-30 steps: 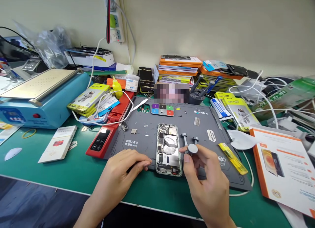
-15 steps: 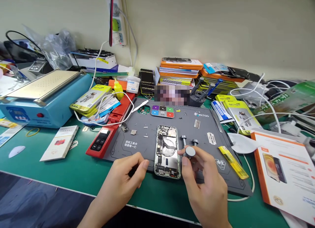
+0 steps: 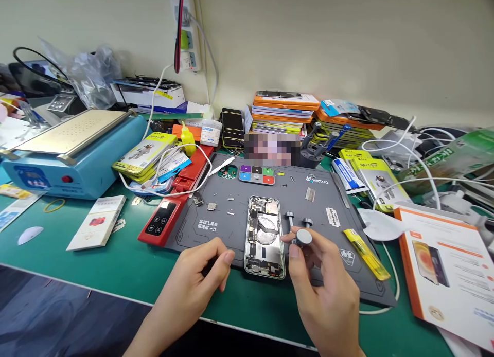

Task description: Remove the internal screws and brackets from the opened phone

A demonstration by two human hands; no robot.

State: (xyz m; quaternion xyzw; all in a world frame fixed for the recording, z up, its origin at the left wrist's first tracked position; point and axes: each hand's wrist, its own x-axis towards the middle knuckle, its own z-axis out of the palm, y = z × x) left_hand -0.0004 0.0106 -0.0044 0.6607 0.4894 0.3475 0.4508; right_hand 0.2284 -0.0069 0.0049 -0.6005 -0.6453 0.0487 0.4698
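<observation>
Item: open phone [image 3: 264, 237], internals exposed, lying flat on dark mat [image 3: 227, 238], centre front, btwn the two hands. Long axis runs front to back, away from the person; near end at the mat's front edge.

Governing relation: phone to R hand. R hand [image 3: 322, 272] is the nearer, just beside the phone's right long edge; one fingertip points across at that edge, contact cannot be confirmed. From R hand, phone lies to the left; from L hand [image 3: 203, 269], to the right, w/ a clear gap.

R hand cond.: grasping a grey driver [image 3: 303, 237] btwn thumb and fingers, round cap up; tip hidden. L hand cond.: fingers half-curled, relaxed, no item visible in it.

Adj. items: two grey tools [image 3: 290, 216] beyond R hand, close to phone's right side. Small metal parts [image 3: 212, 207] on mat, left of phone. Colour-square panel [image 3: 257, 175] beyond phone, toward mat's far edge. Yellow packet [image 3: 366, 254] on mat, right of R hand.

Perimeter: red device [image 3: 160, 220] along mat's left edge; blue machine [image 3: 92, 174] farther left on green tabletop [image 3: 131, 267]; orange-edged box [image 3: 455, 264] far right.
</observation>
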